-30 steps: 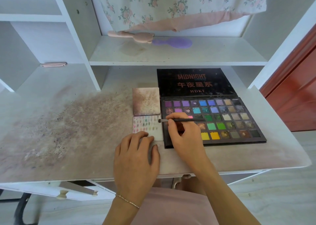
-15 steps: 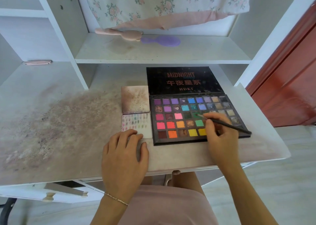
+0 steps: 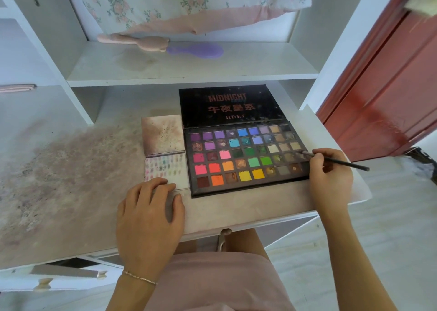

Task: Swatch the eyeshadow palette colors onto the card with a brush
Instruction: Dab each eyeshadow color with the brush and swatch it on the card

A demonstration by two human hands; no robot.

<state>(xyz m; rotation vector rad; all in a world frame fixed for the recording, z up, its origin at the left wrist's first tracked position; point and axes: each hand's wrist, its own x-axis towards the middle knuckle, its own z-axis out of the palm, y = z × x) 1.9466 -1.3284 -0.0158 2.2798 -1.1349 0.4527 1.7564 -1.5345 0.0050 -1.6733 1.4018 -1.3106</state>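
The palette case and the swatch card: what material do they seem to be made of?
Palette case: probably cardboard with a matte black printed finish; the lid is thin, flat and shows no shine. Swatch card: likely plain white paper or thin card, matte; the powder marks sit on it as soft smudges.

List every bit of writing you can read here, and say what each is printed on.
"MIDNIGHT": large red letters at the top of the eyeshadow palette's open black lid.
A small blue word just under it: too blurred to read.
"午夜星系": red Chinese characters, lid's middle line.
"HDKT": pale letters, lid's bottom line.
The swatch card carries only colour dabs, no writing that can be read.
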